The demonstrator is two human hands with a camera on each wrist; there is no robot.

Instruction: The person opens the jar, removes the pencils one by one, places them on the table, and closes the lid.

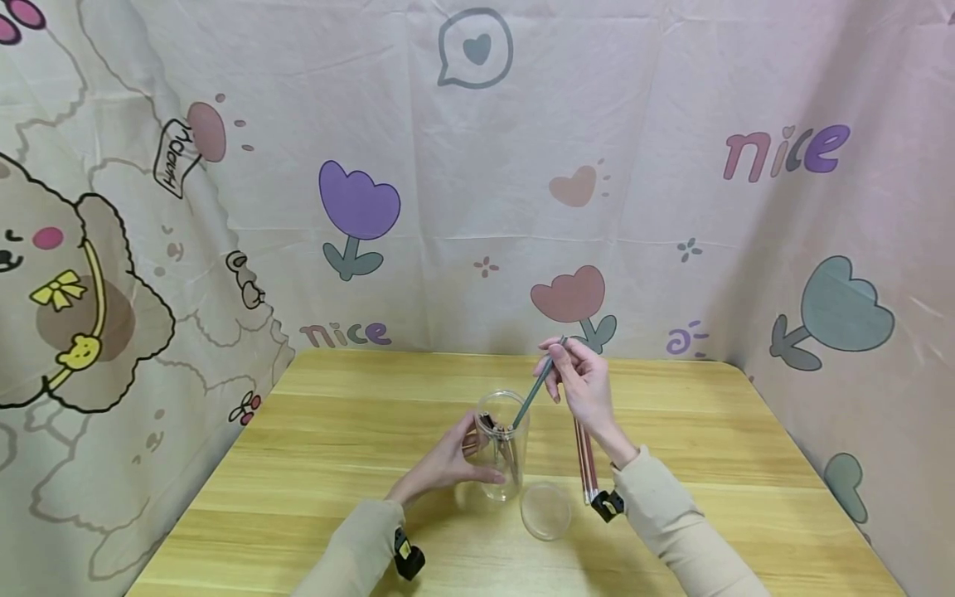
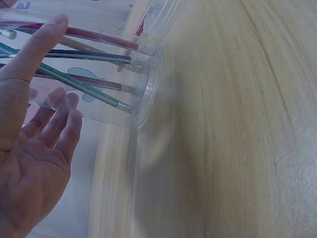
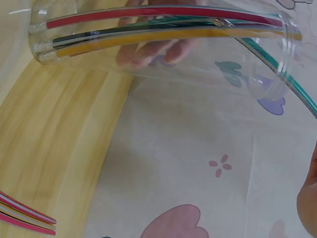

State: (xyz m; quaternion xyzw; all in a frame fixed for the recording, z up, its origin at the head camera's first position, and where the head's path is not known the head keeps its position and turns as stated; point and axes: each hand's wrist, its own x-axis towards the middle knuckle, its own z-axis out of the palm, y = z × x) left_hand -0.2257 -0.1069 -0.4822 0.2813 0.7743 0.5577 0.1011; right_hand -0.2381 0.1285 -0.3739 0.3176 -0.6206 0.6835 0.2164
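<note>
My left hand (image 1: 448,460) holds a clear cylindrical jar (image 1: 501,491) upright on the table, thumb on one side and fingers on the other. Inside the jar stand several striped pencils; a red pencil (image 3: 148,12) and a yellow pencil (image 3: 133,39) show in the right wrist view. Above the jar's open mouth, my right hand (image 1: 585,390) pinches a green pencil (image 1: 534,393) near its upper end. The green pencil slants, its lower end inside the mouth. Most of the right hand is out of frame in the right wrist view.
A round clear lid (image 1: 546,512) lies on the wooden table (image 1: 358,414) just right of the jar. Beyond it, near the right forearm, lie red-striped pencils (image 1: 586,464), side by side. A printed cloth (image 1: 477,274) hangs behind the table and along both sides.
</note>
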